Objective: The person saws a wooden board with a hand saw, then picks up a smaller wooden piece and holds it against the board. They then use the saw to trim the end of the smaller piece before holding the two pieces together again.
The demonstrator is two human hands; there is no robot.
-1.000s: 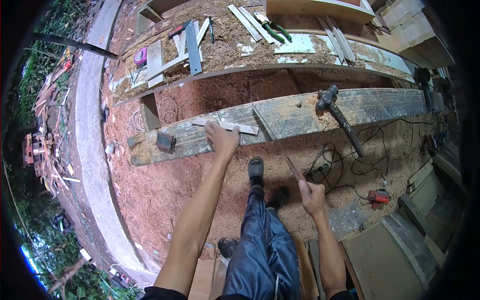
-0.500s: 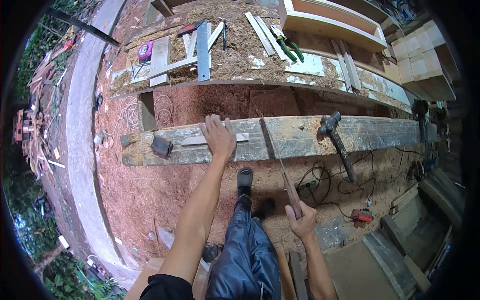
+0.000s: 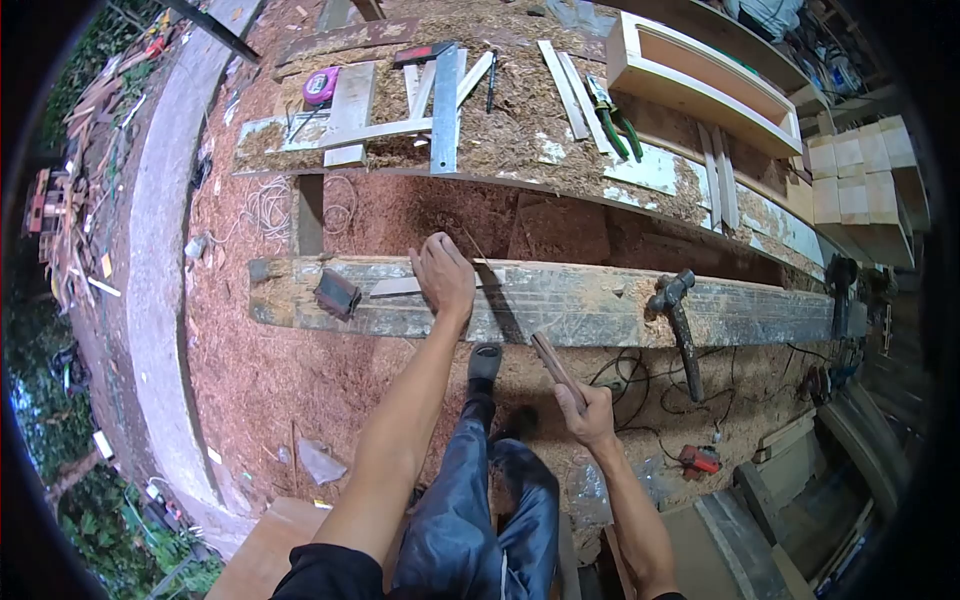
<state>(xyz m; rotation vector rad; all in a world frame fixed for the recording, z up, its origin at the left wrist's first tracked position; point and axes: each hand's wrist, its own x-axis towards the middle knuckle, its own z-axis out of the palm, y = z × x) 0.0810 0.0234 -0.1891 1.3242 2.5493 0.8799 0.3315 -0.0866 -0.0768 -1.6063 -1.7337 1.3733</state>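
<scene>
My left hand (image 3: 445,277) presses a thin pale wooden strip (image 3: 397,288) onto a long weathered plank (image 3: 580,300), fingers over the strip's far side. Part of the strip is hidden under the palm. In my right hand (image 3: 590,412) is a handsaw (image 3: 559,370), gripped by its wooden handle. Its thin blade slants up and left across the plank, close to the strip's right end by my left hand. Left of the strip, a small dark block (image 3: 337,294) rests on the plank. A hammer (image 3: 677,320) lies farther right, its handle hanging over the near edge.
Beyond the plank, a shavings-covered bench holds a metal ruler (image 3: 445,120), a pink tape measure (image 3: 320,86), green-handled pliers (image 3: 617,122), wooden strips and a wooden frame (image 3: 700,85). Cables and a red tool (image 3: 699,460) lie on the sawdust floor at right. Stacked wood blocks (image 3: 865,170) stand at far right.
The saw has moved up and left, its blade now beside my left hand at the strip. My left hand stays on the strip. The whole view has shifted somewhat.
</scene>
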